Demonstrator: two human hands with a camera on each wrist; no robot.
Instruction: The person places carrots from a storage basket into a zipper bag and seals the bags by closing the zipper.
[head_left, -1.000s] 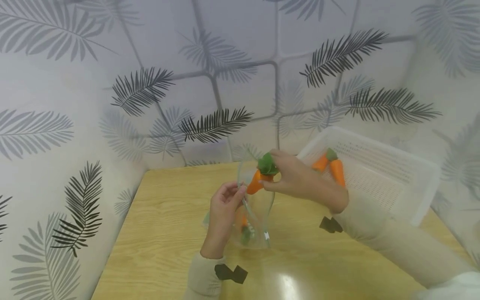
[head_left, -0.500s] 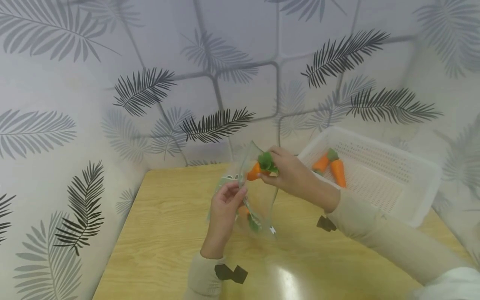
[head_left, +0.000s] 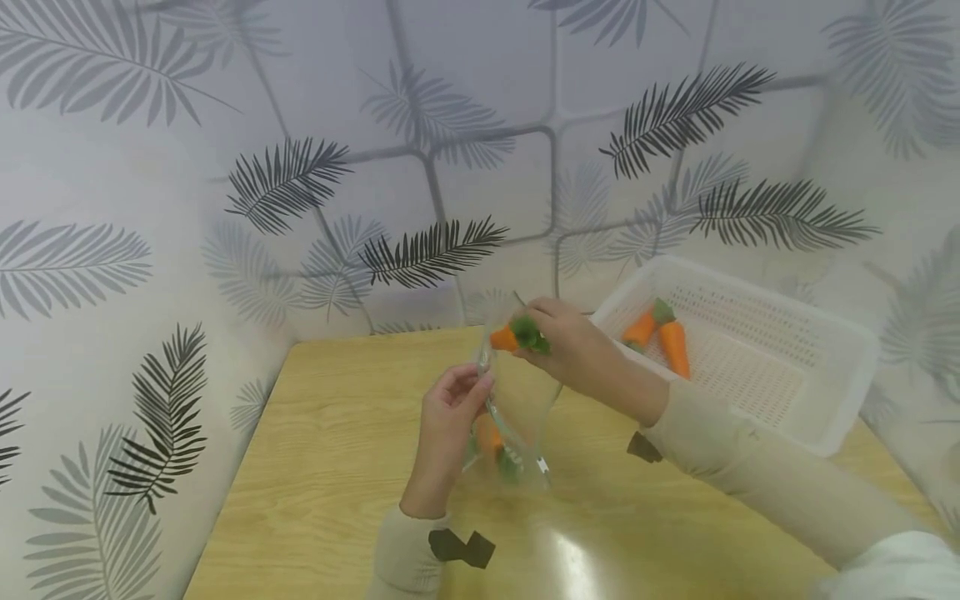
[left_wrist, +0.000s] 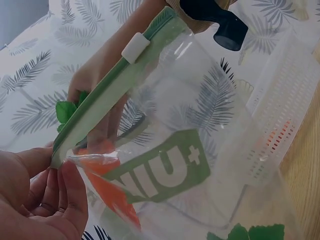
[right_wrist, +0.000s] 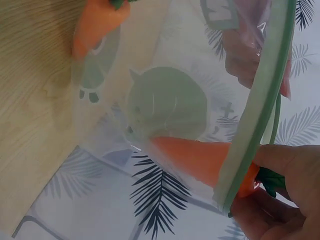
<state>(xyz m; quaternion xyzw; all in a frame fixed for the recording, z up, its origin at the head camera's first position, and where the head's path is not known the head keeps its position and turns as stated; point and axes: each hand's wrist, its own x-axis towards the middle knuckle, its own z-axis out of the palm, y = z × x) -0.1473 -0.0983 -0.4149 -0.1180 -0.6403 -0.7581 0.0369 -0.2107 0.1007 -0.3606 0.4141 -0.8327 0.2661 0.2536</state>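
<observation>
My left hand (head_left: 452,412) pinches the green-trimmed mouth of a clear zip bag (left_wrist: 170,165), which has a white slider (left_wrist: 135,47). With its leafy end in my right hand (head_left: 573,354), a carrot (right_wrist: 200,155) points through the bag's mouth, its orange body showing through the clear film. My right fingers grip it at the top, right by the green zip strip. Another carrot (right_wrist: 100,22) lies lower down inside the bag. Green printed figures (right_wrist: 167,102) cover part of the film.
A white perforated basket (head_left: 757,287) stands at the back right of the wooden table (head_left: 315,467). Two carrots (head_left: 675,346) lie at its left end. A wall with a leaf pattern (head_left: 435,254) rises behind the table.
My right hand has moved slightly left with the carrot, whose tip has gone from beside the bag's mouth to inside it. My left hand keeps its pinch in the same place.
</observation>
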